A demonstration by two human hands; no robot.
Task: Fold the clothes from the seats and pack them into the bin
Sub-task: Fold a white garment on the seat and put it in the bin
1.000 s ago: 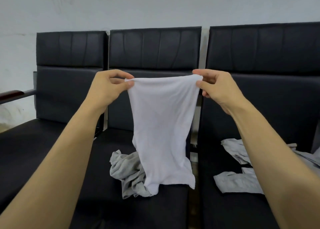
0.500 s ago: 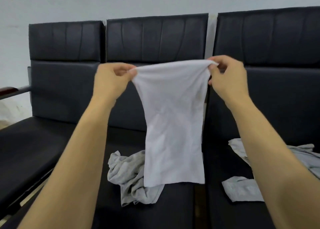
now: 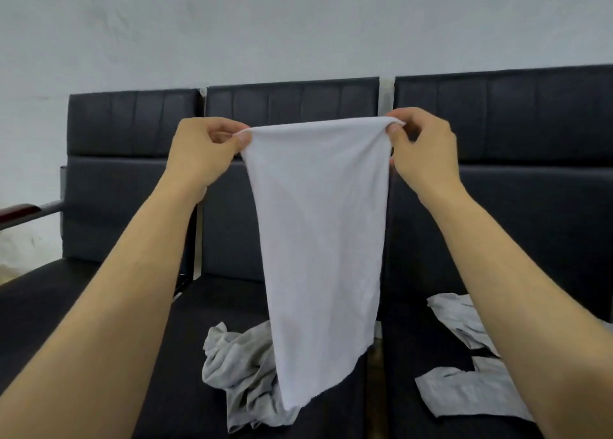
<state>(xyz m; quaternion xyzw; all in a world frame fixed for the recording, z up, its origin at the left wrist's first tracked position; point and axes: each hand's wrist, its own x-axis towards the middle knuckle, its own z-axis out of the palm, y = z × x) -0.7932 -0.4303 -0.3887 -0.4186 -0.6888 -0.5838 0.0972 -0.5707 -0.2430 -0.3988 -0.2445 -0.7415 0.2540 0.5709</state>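
While your left hand [image 3: 202,154] pinches one top corner of the white garment [image 3: 320,239] and your right hand [image 3: 423,153] pinches the other, the cloth hangs stretched between them in front of the middle seat [image 3: 238,306] — its lower end dangling over that seat's front edge. A crumpled grey garment [image 3: 242,372] lies on the same cushion, partly behind the white one. More grey clothes [image 3: 464,392] lie on the right seat [image 3: 418,339] — spread toward its front edge.

White cloth [image 3: 318,226] (plain), grey clothes [image 3: 245,372], black seats [image 3: 292,179]
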